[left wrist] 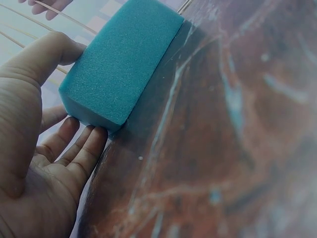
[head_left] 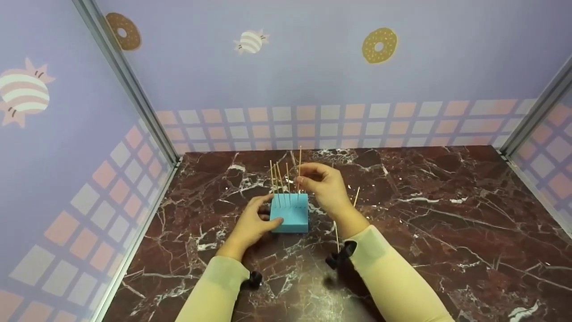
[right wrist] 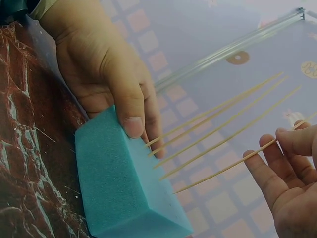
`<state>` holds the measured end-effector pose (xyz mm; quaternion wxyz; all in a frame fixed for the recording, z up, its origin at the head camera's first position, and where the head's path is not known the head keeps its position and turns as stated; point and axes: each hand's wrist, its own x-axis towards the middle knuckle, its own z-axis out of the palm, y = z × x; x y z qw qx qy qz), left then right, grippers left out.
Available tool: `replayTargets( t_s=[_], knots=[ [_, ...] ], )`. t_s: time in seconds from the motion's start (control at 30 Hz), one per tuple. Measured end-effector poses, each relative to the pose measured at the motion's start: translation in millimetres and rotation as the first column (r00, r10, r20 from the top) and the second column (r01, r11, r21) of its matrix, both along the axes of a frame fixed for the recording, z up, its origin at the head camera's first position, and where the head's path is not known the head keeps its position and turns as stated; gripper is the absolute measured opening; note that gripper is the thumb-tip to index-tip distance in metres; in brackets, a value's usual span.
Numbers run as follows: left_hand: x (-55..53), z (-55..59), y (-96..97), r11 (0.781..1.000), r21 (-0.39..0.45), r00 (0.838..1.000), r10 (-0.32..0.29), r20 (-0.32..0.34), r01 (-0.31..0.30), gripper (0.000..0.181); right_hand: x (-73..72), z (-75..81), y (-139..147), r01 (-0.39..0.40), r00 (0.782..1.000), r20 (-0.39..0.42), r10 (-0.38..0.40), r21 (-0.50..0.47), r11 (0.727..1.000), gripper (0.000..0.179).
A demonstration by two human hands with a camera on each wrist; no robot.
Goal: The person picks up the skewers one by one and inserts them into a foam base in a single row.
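Note:
A blue foam block (head_left: 289,226) stands on the tabletop, with several thin wooden skewers (right wrist: 230,129) upright in a row in its top. My left hand (head_left: 251,223) holds the block from its left side. The left thumb lies at the near top edge, and the other fingers touch the side and are partly hidden in the head view. Between thumb and fingertips, my right hand (head_left: 328,188) pinches another skewer (right wrist: 223,170), at the right end of the row. Its lower tip meets the block's top; whether it has gone in I cannot tell.
One loose skewer (head_left: 356,197) lies right of my right hand, and another (head_left: 337,235) shows beside the right wrist. The dark red marbled table (head_left: 447,232) is bounded by patterned panels (head_left: 313,80) at the back and sides.

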<state>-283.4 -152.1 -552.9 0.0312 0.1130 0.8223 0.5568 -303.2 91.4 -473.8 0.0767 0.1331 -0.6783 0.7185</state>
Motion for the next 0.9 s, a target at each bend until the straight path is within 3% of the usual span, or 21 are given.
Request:
replayTargets(
  t_s=[0.17, 0.57, 0.9],
  knots=[
    [1.7, 0.5, -0.9, 1.0, 0.004, 1.0, -0.004, 0.021, 0.004, 0.081, 0.5, -1.5, -2.6, 0.008, 1.0, -0.002, -0.008, 0.022, 1.0, 0.027],
    [0.2, -1.5, -0.4, 1.0, -0.008, 1.0, 0.0, 0.001, 0.0, 0.081, -0.8, -6.9, -4.6, -0.002, 1.0, 0.016, 0.002, 0.001, 1.0, 0.028],
    [-0.5, -1.9, 0.4, 1.0, 0.022, 1.0, 0.005, -0.007, -0.005, 0.08, -1.0, -10.1, -3.8, -0.03, 0.999, 0.014, 0.029, 0.084, 0.996, 0.026]
  ],
)
